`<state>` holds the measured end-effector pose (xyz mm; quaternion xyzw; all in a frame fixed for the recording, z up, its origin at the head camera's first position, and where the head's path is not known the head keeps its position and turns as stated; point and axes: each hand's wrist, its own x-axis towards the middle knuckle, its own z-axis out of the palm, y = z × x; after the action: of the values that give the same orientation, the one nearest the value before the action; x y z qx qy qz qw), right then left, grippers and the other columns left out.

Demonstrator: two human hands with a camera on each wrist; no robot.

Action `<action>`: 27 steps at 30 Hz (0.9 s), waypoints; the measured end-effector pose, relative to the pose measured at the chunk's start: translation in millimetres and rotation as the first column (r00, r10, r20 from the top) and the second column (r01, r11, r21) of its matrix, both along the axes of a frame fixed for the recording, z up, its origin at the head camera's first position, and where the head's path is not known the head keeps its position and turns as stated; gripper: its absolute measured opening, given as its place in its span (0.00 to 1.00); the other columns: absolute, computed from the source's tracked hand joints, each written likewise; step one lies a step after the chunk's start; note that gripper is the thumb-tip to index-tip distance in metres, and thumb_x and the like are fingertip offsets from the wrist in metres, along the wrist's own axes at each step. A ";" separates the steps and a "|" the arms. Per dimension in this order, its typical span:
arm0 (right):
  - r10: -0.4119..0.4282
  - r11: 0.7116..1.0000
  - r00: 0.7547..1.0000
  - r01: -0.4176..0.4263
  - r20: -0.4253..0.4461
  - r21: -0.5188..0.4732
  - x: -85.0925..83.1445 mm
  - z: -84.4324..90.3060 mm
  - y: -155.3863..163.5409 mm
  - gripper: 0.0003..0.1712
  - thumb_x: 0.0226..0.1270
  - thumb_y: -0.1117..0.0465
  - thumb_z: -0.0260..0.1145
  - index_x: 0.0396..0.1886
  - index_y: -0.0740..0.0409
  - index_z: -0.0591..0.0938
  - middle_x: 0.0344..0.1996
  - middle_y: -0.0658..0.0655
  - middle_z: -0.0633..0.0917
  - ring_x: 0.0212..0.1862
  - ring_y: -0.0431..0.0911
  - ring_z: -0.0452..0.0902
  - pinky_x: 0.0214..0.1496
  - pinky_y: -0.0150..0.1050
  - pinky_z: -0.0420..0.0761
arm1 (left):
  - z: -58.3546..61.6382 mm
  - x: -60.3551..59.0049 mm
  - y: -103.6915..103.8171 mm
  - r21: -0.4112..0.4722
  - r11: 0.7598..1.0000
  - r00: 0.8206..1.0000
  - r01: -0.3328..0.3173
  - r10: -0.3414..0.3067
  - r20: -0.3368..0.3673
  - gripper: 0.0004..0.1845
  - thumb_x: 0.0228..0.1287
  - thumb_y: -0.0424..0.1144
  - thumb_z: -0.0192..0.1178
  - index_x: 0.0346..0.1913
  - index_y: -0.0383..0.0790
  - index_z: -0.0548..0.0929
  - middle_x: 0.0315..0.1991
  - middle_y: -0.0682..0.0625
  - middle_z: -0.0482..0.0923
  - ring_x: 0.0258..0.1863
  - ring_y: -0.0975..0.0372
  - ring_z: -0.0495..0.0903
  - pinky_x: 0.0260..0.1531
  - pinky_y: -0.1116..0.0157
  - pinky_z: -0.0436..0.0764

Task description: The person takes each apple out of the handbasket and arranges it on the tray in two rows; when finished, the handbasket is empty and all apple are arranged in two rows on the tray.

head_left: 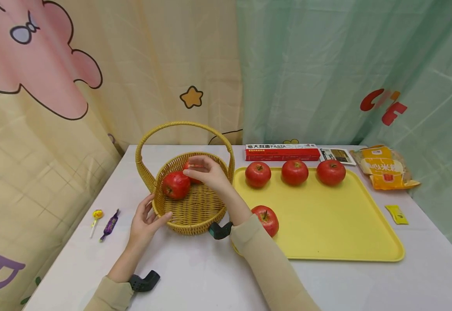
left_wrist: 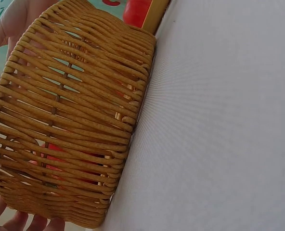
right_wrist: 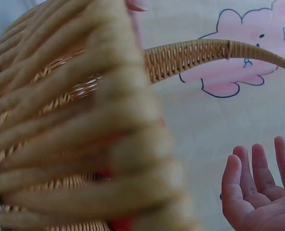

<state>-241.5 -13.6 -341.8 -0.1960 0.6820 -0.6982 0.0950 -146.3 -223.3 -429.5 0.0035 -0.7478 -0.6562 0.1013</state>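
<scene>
A yellow wicker basket [head_left: 191, 230] with a tall arched handle [head_left: 183, 123] stands left of centre. My left hand [head_left: 144, 222] holds its near left side, thumb at the rim and fingers along the outer wall; the fingertips [left_wrist: 18, 221] show against the weave in the left wrist view. Inside lie two red apples: one in plain sight [head_left: 176, 185], the other [head_left: 187, 166] partly hidden behind my right hand [head_left: 210, 175]. That hand is over the basket's right side, and the right wrist view shows its fingers [right_wrist: 258, 168] spread, with nothing between them.
Right of the basket, a yellow tray [head_left: 327, 224] bears several red apples [head_left: 294, 172]. Behind it are a red pasta box [head_left: 282, 153] and a card; to its right, an orange food bag [head_left: 384, 168] and a yellow packet [head_left: 396, 214]. A lollipop [head_left: 97, 214] and purple-wrapped candy [head_left: 110, 225] lie at left.
</scene>
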 end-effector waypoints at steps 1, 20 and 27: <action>-0.009 1.000 1.000 0.009 -0.003 0.015 -0.8 -1.8 -2.2 0.28 0.58 0.57 0.70 0.58 0.59 0.74 0.52 0.56 0.79 0.54 0.45 0.75 0.55 0.36 0.76 | -0.1 0.0 0.0 -0.002 1.000 1.000 0.000 0.000 0.000 0.40 0.58 0.32 0.65 0.70 0.38 0.55 0.71 0.44 0.49 0.67 0.45 0.56 0.47 0.79 0.74; -0.072 0.972 0.995 0.085 -0.066 0.218 -2.4 -34.5 -30.2 0.37 0.50 0.48 0.74 0.61 0.46 0.72 0.62 0.55 0.71 0.64 0.51 0.64 0.62 0.50 0.70 | 3.8 2.4 2.0 0.012 1.000 1.000 0.019 -0.019 0.007 0.40 0.59 0.31 0.64 0.71 0.38 0.53 0.72 0.43 0.47 0.68 0.43 0.55 0.46 0.79 0.74; -0.070 0.956 0.992 0.096 -0.103 0.279 -3.9 -42.0 -34.1 0.37 0.48 0.47 0.75 0.60 0.42 0.72 0.61 0.50 0.71 0.62 0.51 0.67 0.60 0.49 0.72 | 4.3 2.4 2.0 0.030 0.999 1.000 0.021 -0.021 0.005 0.40 0.59 0.29 0.64 0.70 0.38 0.54 0.71 0.42 0.47 0.67 0.42 0.55 0.45 0.79 0.75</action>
<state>-245.4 -47.7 -383.7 -0.1836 0.7861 -0.5871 0.0610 -143.9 -221.3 -425.2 -0.0012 -0.7383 -0.6681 0.0922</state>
